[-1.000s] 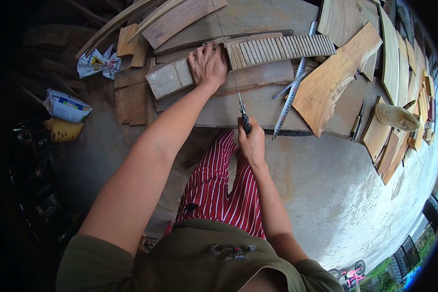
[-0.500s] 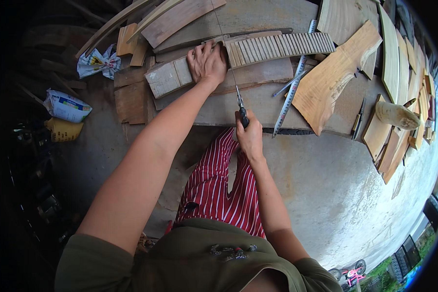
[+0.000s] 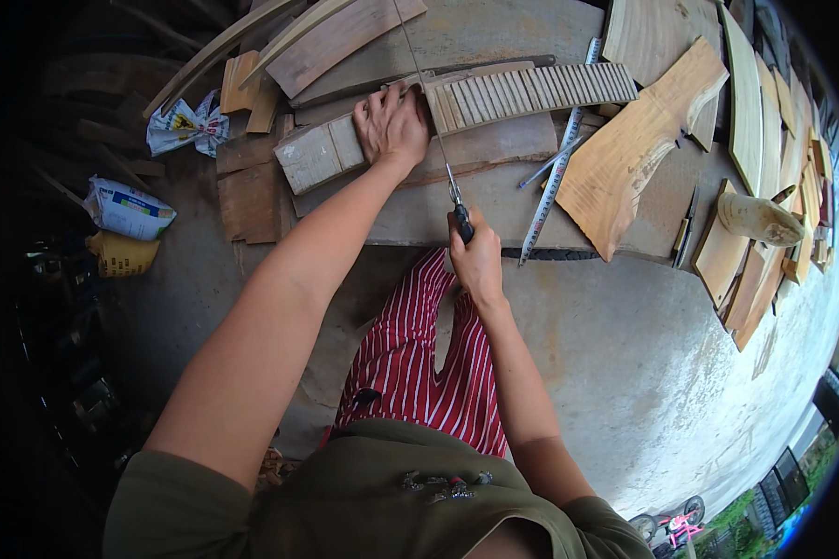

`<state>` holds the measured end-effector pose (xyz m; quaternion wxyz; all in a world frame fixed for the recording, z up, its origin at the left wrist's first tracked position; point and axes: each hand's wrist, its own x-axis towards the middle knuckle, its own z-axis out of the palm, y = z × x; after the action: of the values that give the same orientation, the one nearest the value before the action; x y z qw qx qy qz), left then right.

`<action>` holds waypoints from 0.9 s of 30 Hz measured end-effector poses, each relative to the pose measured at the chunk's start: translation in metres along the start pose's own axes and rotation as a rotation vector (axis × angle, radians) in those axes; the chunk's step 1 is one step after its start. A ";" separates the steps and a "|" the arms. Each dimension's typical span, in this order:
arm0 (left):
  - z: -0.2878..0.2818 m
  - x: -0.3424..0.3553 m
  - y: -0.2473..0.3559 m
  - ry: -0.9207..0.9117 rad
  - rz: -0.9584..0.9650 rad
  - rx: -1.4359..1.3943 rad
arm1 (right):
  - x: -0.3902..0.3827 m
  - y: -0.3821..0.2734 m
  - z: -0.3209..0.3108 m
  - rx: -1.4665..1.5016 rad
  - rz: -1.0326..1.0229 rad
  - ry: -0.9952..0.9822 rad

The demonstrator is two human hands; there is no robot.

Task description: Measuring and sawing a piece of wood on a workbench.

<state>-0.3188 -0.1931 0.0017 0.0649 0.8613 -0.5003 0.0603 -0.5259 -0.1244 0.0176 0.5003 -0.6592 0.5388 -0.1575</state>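
A long wooden beam (image 3: 536,96) with many parallel grooves across its right part lies over other boards on the bench. My left hand (image 3: 393,126) bears down on it left of the grooves, its fingers curled over the far side. In my right hand (image 3: 477,263) is the dark handle of a saw (image 3: 453,191), gripped nearest to me. The saw's thin, long blade runs away from me across the beam, just right of my left hand, to the top of the picture. How deep it sits in the wood cannot be made out.
Right of the beam lie a tape measure (image 3: 552,191), a pen (image 3: 550,163) and a broad tan board (image 3: 615,177). Farther right are a knife (image 3: 685,228), a short log (image 3: 760,220) and stacked planks (image 3: 750,102). Bags (image 3: 129,207) and wood scraps (image 3: 252,200) are at the left.
The view has shifted slightly. My right hand and the saw have moved only a little, and the left hand stays on the beam.
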 end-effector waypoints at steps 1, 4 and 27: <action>-0.001 -0.002 -0.005 -0.007 -0.005 0.014 | -0.011 0.002 -0.003 0.014 0.043 -0.035; -0.001 -0.003 -0.012 0.007 -0.010 0.012 | -0.058 0.021 -0.013 0.028 0.045 -0.089; -0.003 0.000 -0.001 -0.029 -0.020 0.002 | -0.026 0.013 -0.006 0.020 0.017 -0.048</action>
<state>-0.3186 -0.1920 0.0046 0.0575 0.8671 -0.4924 0.0475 -0.5475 -0.1034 0.0183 0.5211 -0.6529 0.5309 -0.1428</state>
